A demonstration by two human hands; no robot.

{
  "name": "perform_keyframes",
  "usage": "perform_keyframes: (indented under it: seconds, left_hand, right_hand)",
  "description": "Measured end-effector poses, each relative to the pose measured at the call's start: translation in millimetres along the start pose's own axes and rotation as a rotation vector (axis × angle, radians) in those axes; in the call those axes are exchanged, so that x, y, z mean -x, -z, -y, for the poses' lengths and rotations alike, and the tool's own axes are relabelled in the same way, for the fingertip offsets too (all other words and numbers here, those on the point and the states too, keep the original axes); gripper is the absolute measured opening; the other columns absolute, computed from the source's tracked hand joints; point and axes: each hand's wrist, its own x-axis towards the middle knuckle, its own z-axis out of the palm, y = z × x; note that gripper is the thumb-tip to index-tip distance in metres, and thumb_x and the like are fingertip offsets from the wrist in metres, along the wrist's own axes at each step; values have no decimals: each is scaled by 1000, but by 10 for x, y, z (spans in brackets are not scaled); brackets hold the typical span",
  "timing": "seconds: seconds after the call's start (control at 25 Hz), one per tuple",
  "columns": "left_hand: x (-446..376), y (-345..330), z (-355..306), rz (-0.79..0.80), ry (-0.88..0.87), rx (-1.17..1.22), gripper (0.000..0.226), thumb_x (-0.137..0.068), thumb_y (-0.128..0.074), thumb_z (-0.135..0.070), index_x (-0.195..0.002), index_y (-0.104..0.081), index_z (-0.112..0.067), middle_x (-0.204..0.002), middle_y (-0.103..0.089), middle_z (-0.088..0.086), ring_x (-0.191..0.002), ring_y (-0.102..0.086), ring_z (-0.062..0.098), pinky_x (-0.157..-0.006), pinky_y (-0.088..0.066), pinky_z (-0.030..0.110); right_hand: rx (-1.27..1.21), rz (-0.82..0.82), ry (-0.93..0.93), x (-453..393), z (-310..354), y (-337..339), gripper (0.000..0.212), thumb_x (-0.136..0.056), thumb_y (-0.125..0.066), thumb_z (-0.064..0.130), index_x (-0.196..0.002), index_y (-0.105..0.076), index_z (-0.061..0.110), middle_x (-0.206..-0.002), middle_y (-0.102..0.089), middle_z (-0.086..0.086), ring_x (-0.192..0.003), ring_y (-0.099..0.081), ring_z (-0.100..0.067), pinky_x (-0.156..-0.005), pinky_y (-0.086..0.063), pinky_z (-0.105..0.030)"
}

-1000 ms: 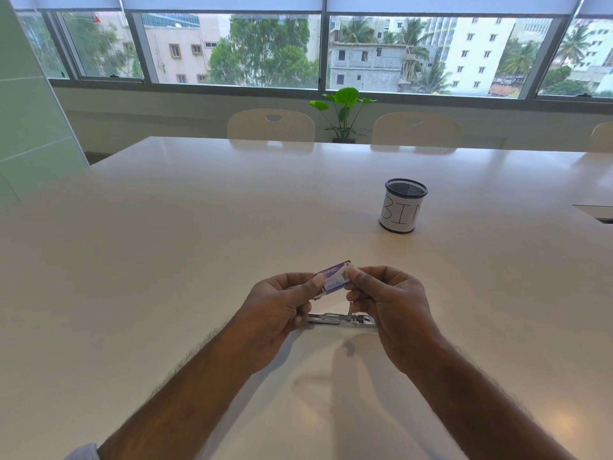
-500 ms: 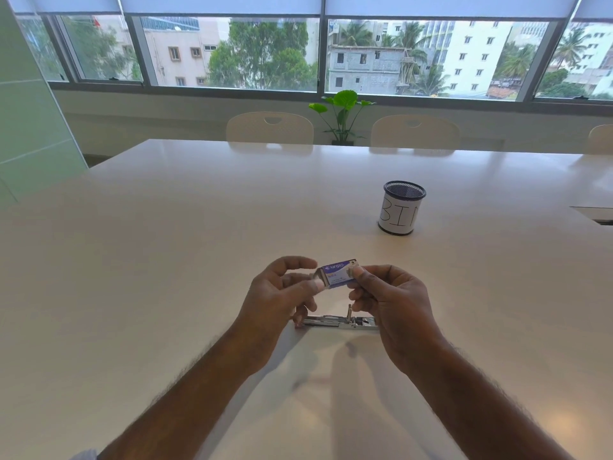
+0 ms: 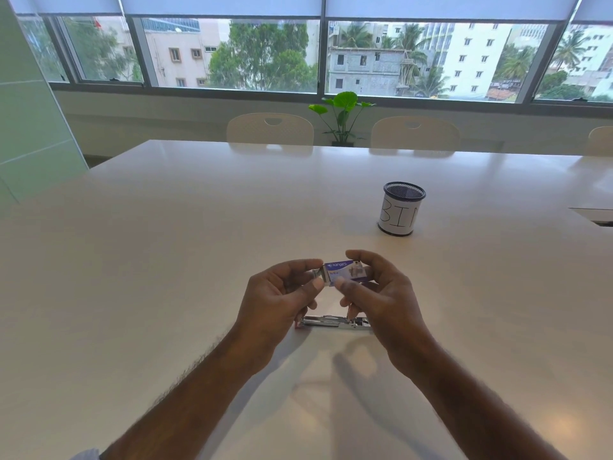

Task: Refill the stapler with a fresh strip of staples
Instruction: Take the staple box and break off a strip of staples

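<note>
Right hand (image 3: 381,293): thumb and fingers pinch the right end of a small purple-and-white staple box (image 3: 345,273), held above the counter (image 3: 166,260). Left hand (image 3: 282,293): thumb and forefinger grip the box's inner tray (image 3: 319,273), which sticks out of the left end of the sleeve. The box's long axis runs left to right, roughly level, with the printed face turned up toward the camera and the open end pointing left. Whether any staples are in the tray cannot be told.

Directly below the hands, the stapler (image 3: 331,322) lies on the counter, opened, its metal channel facing up. Its long axis also runs left to right, parallel to the box; its right end is hidden behind the right hand, and a short part stands upright near that end.

Farther off, to the right, a mesh cup (image 3: 401,209) wrapped in white paper marked "BIN" stands upright, well apart from the stapler
</note>
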Motion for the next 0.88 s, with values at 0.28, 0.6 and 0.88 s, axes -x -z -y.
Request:
perform_keyframes:
  seconds: [0.28, 0.6, 0.88]
  left_hand:
    - [11, -44, 6, 20, 26, 57, 28, -86, -61, 7, -101, -76, -12, -68, -69, 5, -54, -54, 17, -45, -40, 23]
    - [28, -55, 22, 25, 34, 101, 20, -87, -61, 2, -92, -77, -10, -75, -72, 11, -55, -55, 19, -44, -39, 24]
    - [21, -64, 43, 15, 51, 130, 18, -78, -73, -12, -95, -76, -17, -74, -68, 12, -55, -53, 18, -46, -43, 24]
  right_hand:
    - [194, -63, 85, 7, -100, -27, 48, -71, -80, 29, -115, -61, 22, -92, -73, -1, -71, -64, -35, -70, -57, -47]
    - [319, -105, 157, 26, -136, -46, 45, -73, -66, 38, -114, -63, 20, -79, -71, 4, -53, -55, -23, -53, -49, -31]
    - [369, -75, 231, 43, -145, -52, 49, -75, -65, 34, -122, -59, 20, -91, -70, 0, -55, -58, -20, -53, -52, -25]
